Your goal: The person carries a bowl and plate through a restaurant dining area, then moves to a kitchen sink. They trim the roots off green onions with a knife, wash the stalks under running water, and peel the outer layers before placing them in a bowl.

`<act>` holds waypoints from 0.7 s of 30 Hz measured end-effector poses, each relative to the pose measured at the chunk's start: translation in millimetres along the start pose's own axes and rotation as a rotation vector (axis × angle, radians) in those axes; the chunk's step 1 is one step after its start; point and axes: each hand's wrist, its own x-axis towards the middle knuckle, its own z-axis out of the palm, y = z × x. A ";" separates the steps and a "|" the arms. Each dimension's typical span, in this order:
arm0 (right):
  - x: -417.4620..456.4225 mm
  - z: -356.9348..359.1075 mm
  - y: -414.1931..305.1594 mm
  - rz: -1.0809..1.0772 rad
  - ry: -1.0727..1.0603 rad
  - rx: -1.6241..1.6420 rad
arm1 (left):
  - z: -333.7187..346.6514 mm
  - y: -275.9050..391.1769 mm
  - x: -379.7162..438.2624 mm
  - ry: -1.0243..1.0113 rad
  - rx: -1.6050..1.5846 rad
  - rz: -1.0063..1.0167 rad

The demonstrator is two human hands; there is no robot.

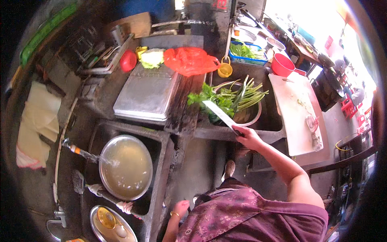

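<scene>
My right hand (249, 137) is closed on the handle of a kitchen knife (220, 113), whose broad blade points up and left over leafy green stalks (249, 93). The greens lie across a metal basin (258, 113) in the stone sink before me. My left hand (181, 208), with a bangle at the wrist, hangs low beside the apron; its fingers look curled, but whether it holds anything is not clear. Left of it, water from a tap (68, 143) runs into a large metal bowl (125, 166) full of cloudy water.
A white cutting board (296, 115) with scraps and a cloth lies right, near a red plastic bowl (282, 64). Stacked metal trays (145, 93), a red plastic bag (190, 60) and a cabbage (152, 58) are behind. A metal tray (99, 233) stands lower left.
</scene>
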 end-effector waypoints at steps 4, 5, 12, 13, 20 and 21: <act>28.9 -70.0 24.9 -0.084 0.004 -0.368 | 11.5 179.3 63.8 0.102 0.167 0.296; 42.1 -77.2 27.0 -0.140 0.009 -0.346 | 17.3 217.1 74.3 0.130 0.225 0.329; 156.6 -75.4 49.1 -0.347 -0.201 -0.301 | 73.0 310.4 137.8 0.144 0.332 0.448; 176.2 -71.4 47.5 -0.423 -0.194 -0.310 | 81.5 317.8 139.2 0.146 0.297 0.419; 312.1 54.0 10.3 -0.559 -0.465 -0.503 | 80.0 343.3 123.6 0.300 0.115 0.283; 323.3 65.6 9.1 -0.520 -0.462 -0.509 | 74.3 348.1 133.0 0.322 0.134 0.324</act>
